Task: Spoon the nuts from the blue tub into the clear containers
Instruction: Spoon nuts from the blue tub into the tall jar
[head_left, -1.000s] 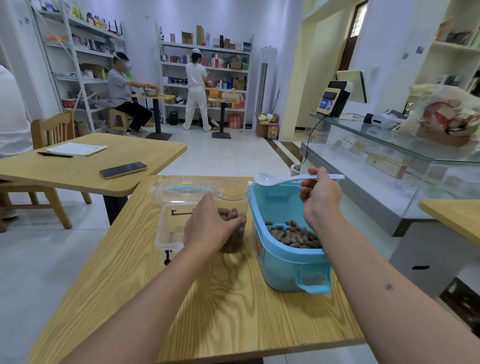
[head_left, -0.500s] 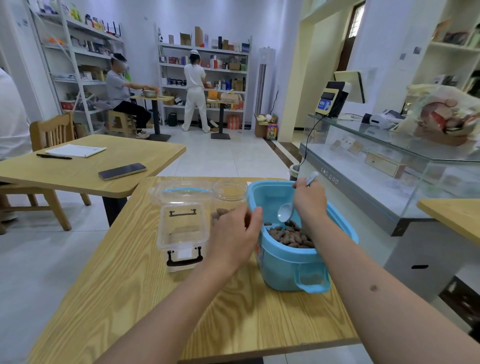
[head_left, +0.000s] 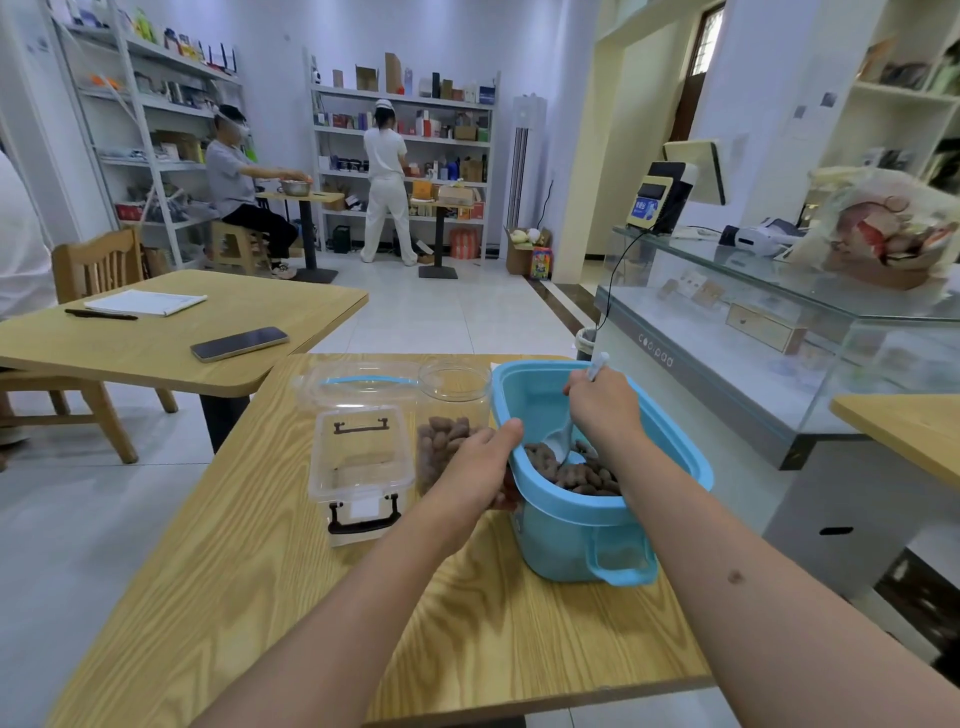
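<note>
Spoon (head_left: 563, 441) now lower, bowl in nuts (head_left: 576, 475). Right hand (head_left: 605, 410) grips handle; left hand (head_left: 480, 465) grips jar (head_left: 452, 415).

The left hand's (head_left: 475, 467) fingertips were hidden behind the blue tub's (head_left: 571, 535) wall. Part of the spoon's (head_left: 563, 441) handle was covered by the right hand (head_left: 602, 410). Both arms were cut off by the bottom edge.

Jar (head_left: 451, 415) between box (head_left: 358, 457) at left and tub (head_left: 597, 525) at right, on table (head_left: 291, 613).
</note>
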